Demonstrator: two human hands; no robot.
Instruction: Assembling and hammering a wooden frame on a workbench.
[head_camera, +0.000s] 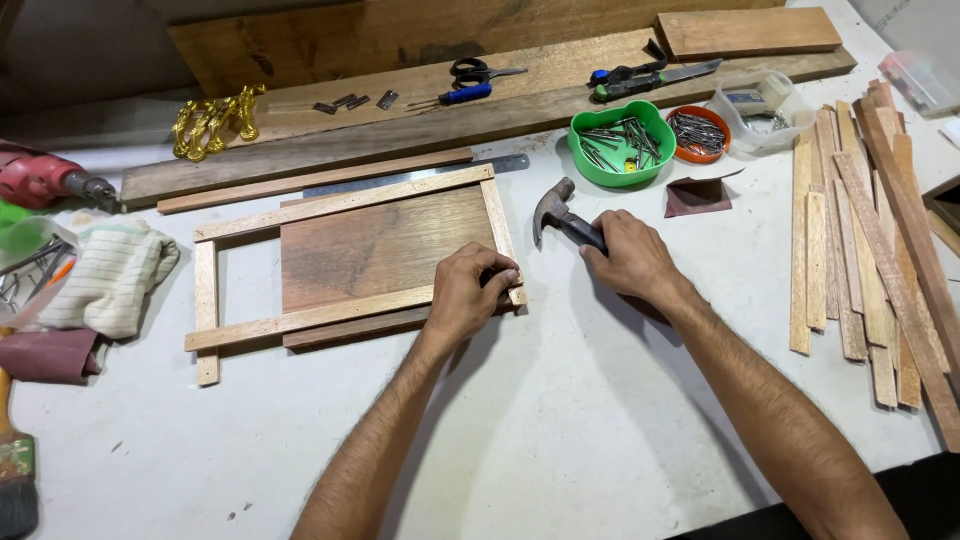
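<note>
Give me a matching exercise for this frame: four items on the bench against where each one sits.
Things:
1. hammer
2. green bowl of nails
3. red drill
4. loose wood strips

Places:
A. far left edge of the bench
B. stacked along the right side
C. gripped in the right hand
D. behind the hammer, beside an orange dish of nails

Pairs: 1-C, 2-D, 3-A, 4-B. The left hand rests on the near right corner of the wooden frame.
</note>
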